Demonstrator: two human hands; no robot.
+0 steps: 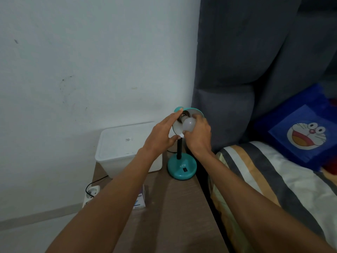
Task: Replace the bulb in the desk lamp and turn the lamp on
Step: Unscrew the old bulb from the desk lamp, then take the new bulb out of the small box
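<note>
Forearms (pixel 113 198) across table (pixel 173 216), box (pixel 140 199) half-hidden

One view only, worn on the person's head, looking forward and down along both forearms. It sits close: the arms run in from the bottom edge and meet just below mid-frame, at the teal desk lamp (pixel 182 161) near the bedside table's (pixel 173 216) far right corner. Wide lens, so the white wall (pixel 82 61) fills the upper left, the grey headboard (pixel 255 61) the upper right, and the striped bedding (pixel 273 179) lies lower right.
</note>
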